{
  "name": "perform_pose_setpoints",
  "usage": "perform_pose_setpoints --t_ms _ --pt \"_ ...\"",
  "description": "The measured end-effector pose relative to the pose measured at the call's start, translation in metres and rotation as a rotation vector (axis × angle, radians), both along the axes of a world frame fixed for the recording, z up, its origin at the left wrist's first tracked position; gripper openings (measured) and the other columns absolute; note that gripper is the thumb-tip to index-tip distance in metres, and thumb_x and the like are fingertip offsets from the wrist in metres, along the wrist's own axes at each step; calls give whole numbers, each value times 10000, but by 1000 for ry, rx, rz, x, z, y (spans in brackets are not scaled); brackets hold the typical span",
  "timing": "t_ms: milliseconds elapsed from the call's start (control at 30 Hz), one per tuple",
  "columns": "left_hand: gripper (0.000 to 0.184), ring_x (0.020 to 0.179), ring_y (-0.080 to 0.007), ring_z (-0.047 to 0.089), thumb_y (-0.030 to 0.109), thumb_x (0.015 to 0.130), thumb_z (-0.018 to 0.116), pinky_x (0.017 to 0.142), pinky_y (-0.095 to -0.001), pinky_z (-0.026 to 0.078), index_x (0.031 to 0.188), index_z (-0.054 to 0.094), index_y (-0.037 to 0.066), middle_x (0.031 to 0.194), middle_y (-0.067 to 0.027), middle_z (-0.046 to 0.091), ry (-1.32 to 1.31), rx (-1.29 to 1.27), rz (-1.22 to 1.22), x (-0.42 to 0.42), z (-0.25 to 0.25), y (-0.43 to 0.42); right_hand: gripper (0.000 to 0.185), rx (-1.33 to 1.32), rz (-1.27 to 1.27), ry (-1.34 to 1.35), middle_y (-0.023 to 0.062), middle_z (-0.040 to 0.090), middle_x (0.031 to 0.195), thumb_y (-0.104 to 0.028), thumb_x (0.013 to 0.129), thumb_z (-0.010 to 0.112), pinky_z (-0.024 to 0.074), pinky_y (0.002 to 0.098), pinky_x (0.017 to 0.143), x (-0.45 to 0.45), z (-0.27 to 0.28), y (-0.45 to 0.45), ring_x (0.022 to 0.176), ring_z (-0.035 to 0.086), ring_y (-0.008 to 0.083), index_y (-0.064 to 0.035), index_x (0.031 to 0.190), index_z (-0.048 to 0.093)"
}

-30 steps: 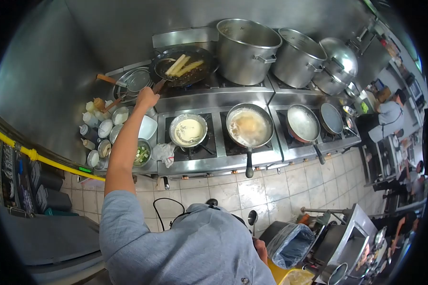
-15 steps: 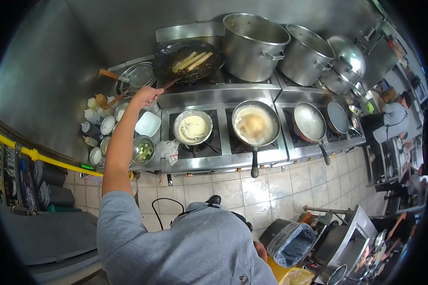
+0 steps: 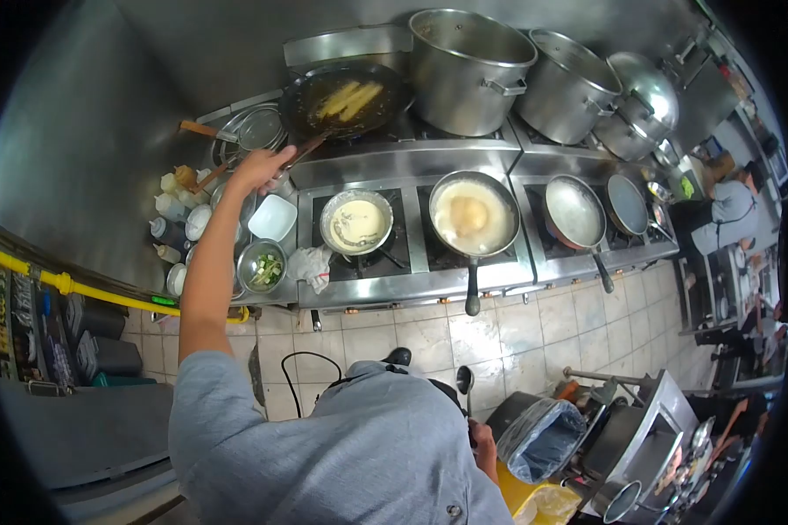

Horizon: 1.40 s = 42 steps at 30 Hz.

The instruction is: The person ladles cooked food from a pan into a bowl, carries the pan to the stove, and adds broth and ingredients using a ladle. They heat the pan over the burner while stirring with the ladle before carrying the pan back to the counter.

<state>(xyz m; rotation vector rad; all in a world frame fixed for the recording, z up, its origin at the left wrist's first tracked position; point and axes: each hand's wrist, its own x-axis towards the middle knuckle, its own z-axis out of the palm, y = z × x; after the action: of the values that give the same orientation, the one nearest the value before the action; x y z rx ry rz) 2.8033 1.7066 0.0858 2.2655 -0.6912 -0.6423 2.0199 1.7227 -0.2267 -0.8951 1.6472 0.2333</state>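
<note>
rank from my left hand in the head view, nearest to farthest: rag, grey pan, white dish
1. White dish, just below the left hand
2. Rag, lower and slightly right
3. Grey pan, far right in the front row

A heather-grey shirt (image 3: 359, 451) of soft, matte cloth fills the lower middle of the frame, creased in shallow folds. Its short left sleeve (image 3: 208, 398), toward the lower left, is loose and ends above the elbow, leaving the forearm (image 3: 208, 289) bare down to the hand (image 3: 267, 169). Near the bottom edge sits a small, round, dark-rimmed button (image 3: 453, 509). A black band (image 3: 447, 393) shows at the shirt's upper right margin, and above it the rounded toe of a black shoe (image 3: 399, 356).
</note>
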Motion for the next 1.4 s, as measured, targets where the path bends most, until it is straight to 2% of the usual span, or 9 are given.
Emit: perform_pose_setpoints --t_ms 67,200,400,567,633,733,900,1000,1400 --pt "711 492 -140 575 662 943 570 397 -280 443 889 693 -37 738 -118 684 39 109 40 -20 8 30 308 -7 -90 19 98 537 605 -303 962 634 437 377 372 0 0 3 419 513 208 -14 863 586" --pt "742 519 -132 584 655 980 507 450 -272 466 1098 696 -53 769 -131 708 625 113 -20 -97 -29 92 351 67 -213 8 89 565 574 -317 946 650 405 367 373 -32 -24 31 402 521 199 -22 757 627" --pt "560 752 -144 628 509 1026 552 662 -302 521 1361 561 61 1067 -127 720 1199 245 -265 -240 -224 99 332 227 -117 105 64 556 554 -344 915 681 405 342 371 -71 -4 28 398 513 183 -64 744 630" --pt "721 908 -199 651 592 1012 514 795 -353 555 1416 457 -3 1159 -147 688 1313 170 120 -341 -404 74 406 332 173 92 87 560 528 -404 950 606 413 350 389 -124 -23 16 396 531 199 -39 773 637" --pt "753 1050 -284 633 595 1017 490 953 -440 548 1455 394 -10 1282 -206 614 1384 -144 755 -357 -481 59 472 171 481 8 112 584 525 -402 990 530 429 370 413 -145 -42 25 402 556 214 -45 693 615" --pt "742 1166 -365 588 559 1038 456 1076 -525 485 1485 331 -21 1356 -258 531 1354 -460 1090 -360 -531 26 365 212 92 70 77 534 544 -348 979 589 416 339 389 -169 -64 50 395 524 196 -41 781 578" --pt "585 1201 -400 578 394 1082 438 1100 -524 479 1456 341 -45 1309 -272 530 1349 -619 1114 -366 -556 -20 328 225 14 91 53 522 579 -328 978 611 418 328 379 -156 -44 50 401 515 180 -52 809 562" --pt "316 1116 -388 621 204 1066 464 1017 -468 570 1185 525 -82 1236 -262 544 1326 -1104 1117 -369 -577 -31 306 234 -7 117 43 518 587 -316 980 619 419 324 378 -166 -43 50 408 516 173 -58 826 560" --pt "162 1049 -276 643 62 1008 568 987 -373 584 1152 574 -12 1123 -137 609 1187 -1027 1086 -367 -585 -41 333 189 85 69 58 522 586 -329 990 611 415 334 382 -191 -68 66 422 525 176 -34 838 578"
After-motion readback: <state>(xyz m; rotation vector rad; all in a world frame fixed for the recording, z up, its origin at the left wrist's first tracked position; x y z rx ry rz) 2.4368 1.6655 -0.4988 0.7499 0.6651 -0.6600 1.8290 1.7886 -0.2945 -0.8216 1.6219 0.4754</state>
